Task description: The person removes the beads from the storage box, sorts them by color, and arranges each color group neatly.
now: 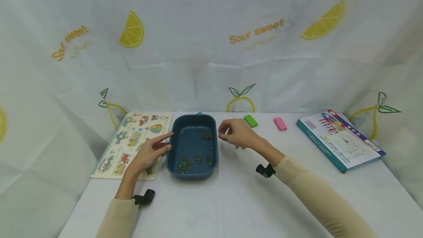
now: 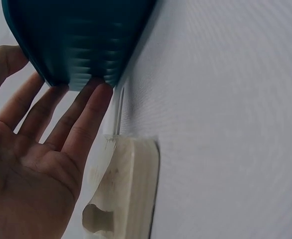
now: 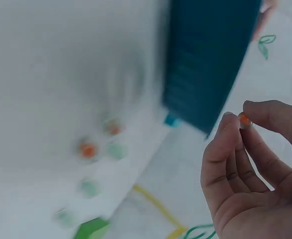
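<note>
A dark blue plastic tub [image 1: 194, 146] holds several small glass marbles [image 1: 184, 165] with coloured swirls. Touching its left side are the straight fingers of my left hand [image 1: 151, 154]; the left wrist view has the fingertips against the tub's outer wall [image 2: 86, 40]. Close by the tub's right rim is my right hand [image 1: 238, 133]. Between its thumb and fingertips it pinches a marble with orange in it [image 3: 244, 120]. More marbles [image 3: 88, 149] lie on the white table under that hand, blurred in the right wrist view and mostly hidden in the head view.
A wooden picture puzzle board [image 1: 114, 153] lies left of the tub, partly beneath my left hand. Green [image 1: 250, 121] and pink [image 1: 280, 124] blocks sit toward the back right. Farther right is a flat printed box [image 1: 340, 140]. A printed white cloth [image 1: 195, 76] hangs behind.
</note>
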The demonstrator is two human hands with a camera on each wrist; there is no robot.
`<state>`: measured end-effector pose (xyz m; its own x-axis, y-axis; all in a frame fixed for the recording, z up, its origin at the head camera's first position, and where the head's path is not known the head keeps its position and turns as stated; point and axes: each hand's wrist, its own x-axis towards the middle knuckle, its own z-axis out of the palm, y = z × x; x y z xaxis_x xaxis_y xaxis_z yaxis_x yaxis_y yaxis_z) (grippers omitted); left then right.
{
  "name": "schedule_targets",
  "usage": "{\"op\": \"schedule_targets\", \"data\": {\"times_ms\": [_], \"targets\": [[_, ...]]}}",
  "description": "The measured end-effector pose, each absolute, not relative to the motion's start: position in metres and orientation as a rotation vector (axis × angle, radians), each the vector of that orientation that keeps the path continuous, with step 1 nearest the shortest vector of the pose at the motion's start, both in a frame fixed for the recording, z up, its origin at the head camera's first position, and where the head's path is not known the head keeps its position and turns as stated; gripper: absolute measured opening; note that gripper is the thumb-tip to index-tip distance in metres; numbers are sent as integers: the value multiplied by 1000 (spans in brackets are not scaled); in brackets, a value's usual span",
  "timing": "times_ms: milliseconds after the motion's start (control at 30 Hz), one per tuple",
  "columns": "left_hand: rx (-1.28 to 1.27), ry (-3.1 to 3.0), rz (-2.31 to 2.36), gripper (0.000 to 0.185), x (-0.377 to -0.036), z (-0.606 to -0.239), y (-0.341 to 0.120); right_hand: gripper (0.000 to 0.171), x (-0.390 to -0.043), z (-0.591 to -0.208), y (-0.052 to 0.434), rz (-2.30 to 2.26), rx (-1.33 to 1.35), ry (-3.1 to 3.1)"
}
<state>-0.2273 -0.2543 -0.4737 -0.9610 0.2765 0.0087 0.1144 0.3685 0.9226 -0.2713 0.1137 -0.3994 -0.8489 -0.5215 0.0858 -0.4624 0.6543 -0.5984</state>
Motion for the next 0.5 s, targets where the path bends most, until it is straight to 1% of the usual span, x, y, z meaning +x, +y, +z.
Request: {"op": "schedule_targets", "data": {"times_ms": [133,267,333,500], "targets": [[365,2485,1650,54,-227,-474,-255,12,-261,-418,157,-935,-734,2791],[386,2479,1646,55,-228,-475,-254,11,-252,-435,189,-881,-665,2836],[386,2484,1640,55,-228,-474,-254,10,-250,-442,199,-859,-626,2842],[384,2494,1635,54,-227,-474,-254,8,-251,-453,209,-834,-626,2858]]}}
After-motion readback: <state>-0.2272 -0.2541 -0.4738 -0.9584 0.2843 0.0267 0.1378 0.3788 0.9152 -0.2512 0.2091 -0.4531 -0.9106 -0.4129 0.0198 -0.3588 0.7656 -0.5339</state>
